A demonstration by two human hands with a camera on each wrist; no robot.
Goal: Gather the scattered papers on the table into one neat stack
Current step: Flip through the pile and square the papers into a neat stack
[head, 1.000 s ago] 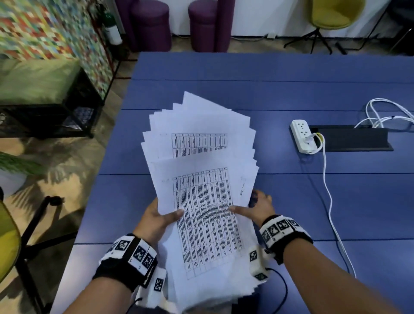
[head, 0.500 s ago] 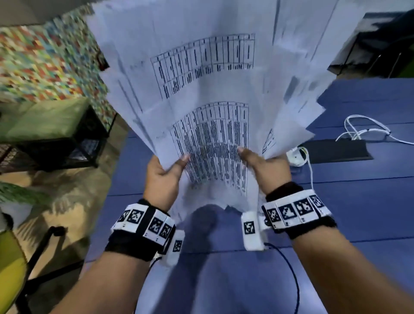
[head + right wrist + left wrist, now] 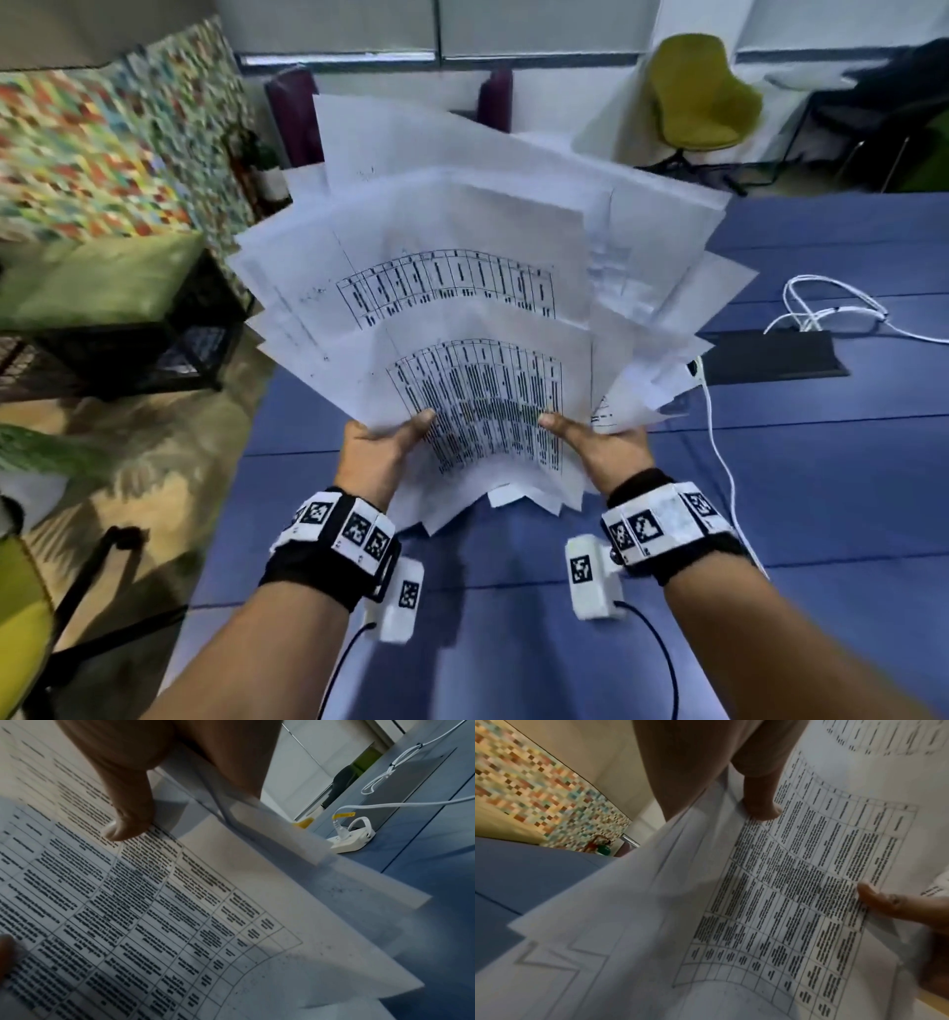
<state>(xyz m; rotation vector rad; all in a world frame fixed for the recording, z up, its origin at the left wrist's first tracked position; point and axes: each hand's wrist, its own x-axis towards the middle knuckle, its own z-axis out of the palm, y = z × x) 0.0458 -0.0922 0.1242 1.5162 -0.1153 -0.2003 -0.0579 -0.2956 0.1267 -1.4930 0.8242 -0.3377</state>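
A fanned bundle of white papers [image 3: 462, 288] with printed tables stands nearly upright above the blue table [image 3: 821, 488], its lower edges uneven and just above the tabletop. My left hand [image 3: 382, 442] grips the bundle's lower left side, thumb on the front sheet. My right hand [image 3: 595, 444] grips the lower right side the same way. In the left wrist view the left hand's thumb [image 3: 762, 807] presses the printed papers [image 3: 782, 902]. In the right wrist view the right hand's thumb [image 3: 128, 825] pinches the papers [image 3: 154, 912]. The fingers behind the sheets are hidden.
A white power strip [image 3: 352, 839] with a white cable [image 3: 719, 452] lies right of the papers, beside a black cable hatch [image 3: 775, 354]. Left of the table stand a green-cushioned bench [image 3: 102, 288] and a yellow chair [image 3: 20, 627]; another yellow chair [image 3: 698, 97] is at the back.
Both hands have lifted the bundle from lying flat on the table to nearly upright. Since half a second ago it has come down and away from my face.
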